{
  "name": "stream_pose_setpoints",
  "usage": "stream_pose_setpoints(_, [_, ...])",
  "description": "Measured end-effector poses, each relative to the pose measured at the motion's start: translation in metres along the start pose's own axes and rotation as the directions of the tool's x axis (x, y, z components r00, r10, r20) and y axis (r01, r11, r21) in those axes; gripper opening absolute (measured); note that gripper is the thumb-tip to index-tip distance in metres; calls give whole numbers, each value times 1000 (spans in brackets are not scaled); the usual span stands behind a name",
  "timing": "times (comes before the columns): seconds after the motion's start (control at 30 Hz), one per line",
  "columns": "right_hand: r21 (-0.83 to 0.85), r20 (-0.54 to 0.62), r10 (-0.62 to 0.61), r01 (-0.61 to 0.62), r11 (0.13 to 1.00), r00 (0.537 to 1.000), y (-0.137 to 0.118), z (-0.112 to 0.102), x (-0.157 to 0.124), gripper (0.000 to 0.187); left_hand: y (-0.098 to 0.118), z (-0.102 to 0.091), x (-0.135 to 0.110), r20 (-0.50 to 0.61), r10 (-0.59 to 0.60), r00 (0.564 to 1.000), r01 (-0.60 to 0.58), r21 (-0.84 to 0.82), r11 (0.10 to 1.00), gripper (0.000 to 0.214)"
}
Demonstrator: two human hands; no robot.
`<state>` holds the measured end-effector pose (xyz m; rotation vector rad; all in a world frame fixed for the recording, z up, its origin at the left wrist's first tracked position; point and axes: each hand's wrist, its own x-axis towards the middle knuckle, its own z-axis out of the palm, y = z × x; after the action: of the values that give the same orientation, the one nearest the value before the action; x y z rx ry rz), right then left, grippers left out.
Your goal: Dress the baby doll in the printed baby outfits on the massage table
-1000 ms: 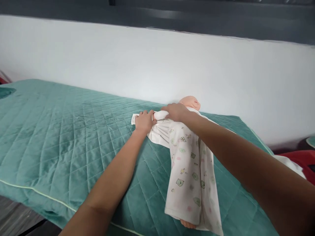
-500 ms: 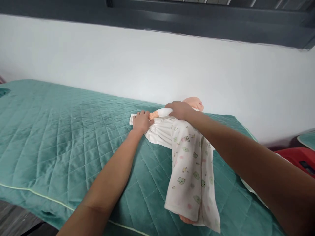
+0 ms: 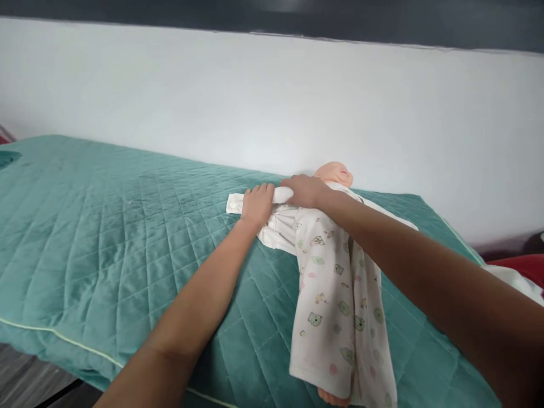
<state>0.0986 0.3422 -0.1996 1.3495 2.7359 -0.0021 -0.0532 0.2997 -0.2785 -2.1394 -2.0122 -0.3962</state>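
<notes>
A baby doll (image 3: 336, 172) lies on its back on the teal quilted bed (image 3: 106, 238), head toward the wall. It wears a white garment (image 3: 335, 294) printed with small animals, and one bare foot shows at the bottom edge. My left hand (image 3: 256, 204) is closed over the end of the doll's white sleeve (image 3: 234, 203), which stretches out to the left. My right hand (image 3: 305, 191) is wrapped round the doll's sleeved upper arm, close to its shoulder. The doll's own hand is hidden under my left hand.
A white wall (image 3: 272, 107) runs behind the bed, with a dark band along its top. A red object (image 3: 521, 266) sits at the far right past the bed corner. The bed's near edge with pale piping (image 3: 55, 336) runs across the lower left.
My left hand has slid right along the sleeve toward my right hand, covering the doll's hand that showed half a second ago. The view has shifted slightly.
</notes>
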Motion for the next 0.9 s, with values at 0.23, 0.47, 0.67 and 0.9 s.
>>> stream_pose_setpoints(0.23, [409, -332, 239, -89, 908, 912, 45, 4, -48, 36, -2, 3, 1, -17, -73, 997, 73, -20, 997, 30])
stream_pose_setpoints(0.47, [640, -380, 604, -272, 719, 701, 89, 42, -106, 41, -12, 4, 1, -62, -143, 988, 142, -23, 990, 26])
stream_pose_setpoints(0.67, [449, -411, 582, -400, 799, 701, 96, 90, -120, 46, -20, 5, -2, -37, -220, 975, 219, -20, 975, 26])
stream_pose_setpoints(0.9, [463, -338, 698, -534, 707, 631, 115, 92, -125, 43, -17, 4, -6, 27, -259, 966, 260, -25, 965, 31])
